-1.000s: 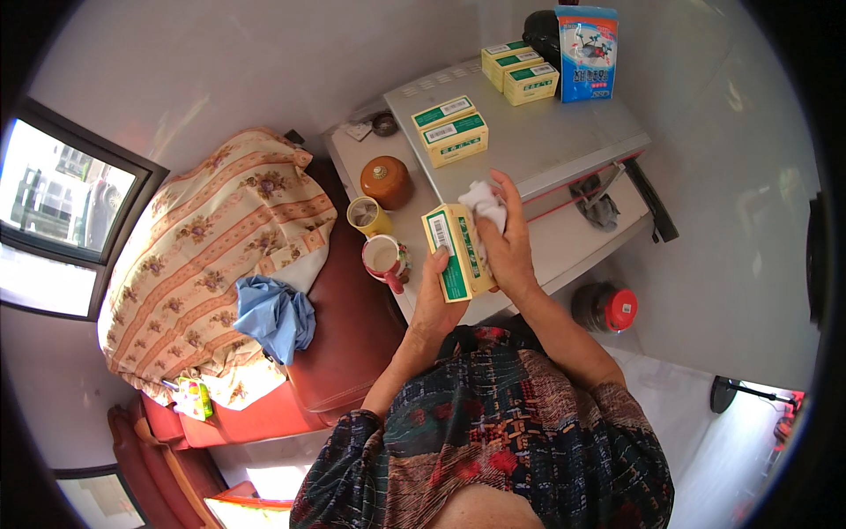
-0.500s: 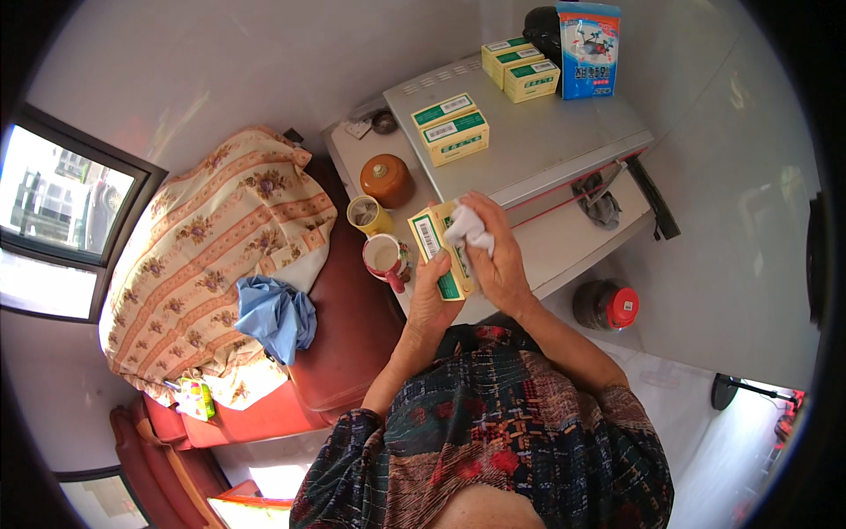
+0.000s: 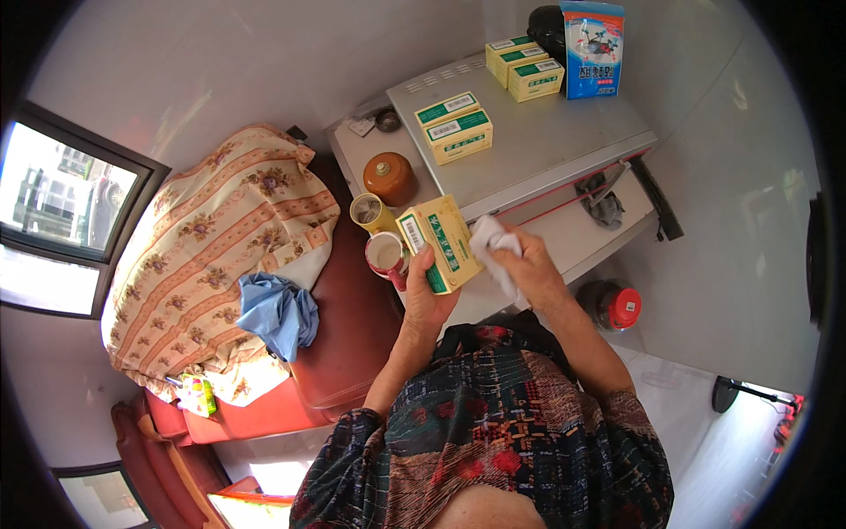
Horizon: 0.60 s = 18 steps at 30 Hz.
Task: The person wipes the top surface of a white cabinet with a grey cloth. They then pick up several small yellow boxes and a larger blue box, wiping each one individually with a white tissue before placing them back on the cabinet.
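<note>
My left hand [image 3: 431,295] grips a yellow and green box [image 3: 447,236] by its lower left end, thumb on the narrow side. The box's broad printed face is turned up. A white cloth [image 3: 496,253] is bunched in the fingers of my right hand [image 3: 532,273], at the right edge of the box. On the silver cabinet top beyond stand similar yellow and green boxes: a pair [image 3: 456,130] at the left and a small group [image 3: 522,67] farther back. Left of the held box are a red-handled mug [image 3: 385,254] and a yellow cup [image 3: 370,212].
A brown round lidded pot [image 3: 389,178] stands behind the cups. A blue packet [image 3: 593,53] leans beside a black bag at the back. A red-lidded jar [image 3: 617,308] is low on the right. To the left, a blue cloth [image 3: 277,316] lies on a red sofa [image 3: 352,344] under a floral cover.
The held box has turned so its broad face shows. My right hand and the white cloth have moved right and down, from over the box to its right edge.
</note>
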Each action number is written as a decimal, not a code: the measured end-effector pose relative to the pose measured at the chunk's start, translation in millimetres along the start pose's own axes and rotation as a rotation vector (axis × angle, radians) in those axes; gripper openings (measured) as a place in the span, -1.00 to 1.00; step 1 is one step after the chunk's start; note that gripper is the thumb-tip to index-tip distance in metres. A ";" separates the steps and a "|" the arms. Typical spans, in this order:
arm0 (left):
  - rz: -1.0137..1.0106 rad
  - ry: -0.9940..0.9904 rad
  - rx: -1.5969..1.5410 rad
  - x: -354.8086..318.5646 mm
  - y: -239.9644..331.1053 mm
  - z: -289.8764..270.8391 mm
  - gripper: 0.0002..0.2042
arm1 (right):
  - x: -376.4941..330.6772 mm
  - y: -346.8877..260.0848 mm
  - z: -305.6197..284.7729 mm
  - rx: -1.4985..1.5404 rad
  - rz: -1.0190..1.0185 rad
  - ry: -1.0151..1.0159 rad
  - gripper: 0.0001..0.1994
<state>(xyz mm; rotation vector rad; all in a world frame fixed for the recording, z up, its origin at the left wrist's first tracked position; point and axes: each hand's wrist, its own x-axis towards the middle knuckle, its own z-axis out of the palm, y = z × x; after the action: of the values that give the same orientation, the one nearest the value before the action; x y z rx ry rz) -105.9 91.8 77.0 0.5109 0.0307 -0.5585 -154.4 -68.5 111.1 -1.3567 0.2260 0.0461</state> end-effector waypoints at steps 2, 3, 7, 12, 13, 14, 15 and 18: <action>-0.005 -0.075 0.073 -1.0 -0.1 17.1 -0.31 | 9.2 -1.7 -3.1 0.046 -0.107 0.147 -0.58; 0.008 -0.100 0.104 -3.3 -0.5 25.8 -0.26 | 10.7 -6.2 -0.4 0.022 -0.121 0.196 -0.58; 0.126 -0.122 0.245 -1.7 -3.8 32.0 -0.16 | 4.8 5.4 19.1 -0.341 -0.486 0.161 -0.56; 0.180 -0.174 0.502 -5.3 14.6 27.5 -0.15 | -22.3 -20.0 0.1 -0.276 -0.443 -0.010 -0.56; 0.186 -0.205 0.551 -7.9 16.0 27.6 -0.13 | -21.8 -29.1 -1.1 -0.238 -0.468 0.046 -0.56; 0.186 -0.241 0.596 -9.6 15.7 28.4 -0.12 | -21.5 -38.4 -3.1 -0.203 -0.492 0.111 -0.56; 0.186 -0.277 0.641 -11.3 15.3 29.1 -0.11 | -20.6 -47.7 -4.2 -0.260 -0.553 0.199 -0.57; 0.137 -0.377 0.716 -12.7 13.6 28.8 -0.07 | -24.3 -59.7 -8.4 -0.357 -0.645 0.051 -0.61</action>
<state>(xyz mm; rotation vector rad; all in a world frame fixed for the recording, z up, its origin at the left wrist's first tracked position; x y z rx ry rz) -112.8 94.4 110.5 1.0848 -0.5776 -0.5158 -169.5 -87.2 171.5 -1.7324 -0.1946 -0.5090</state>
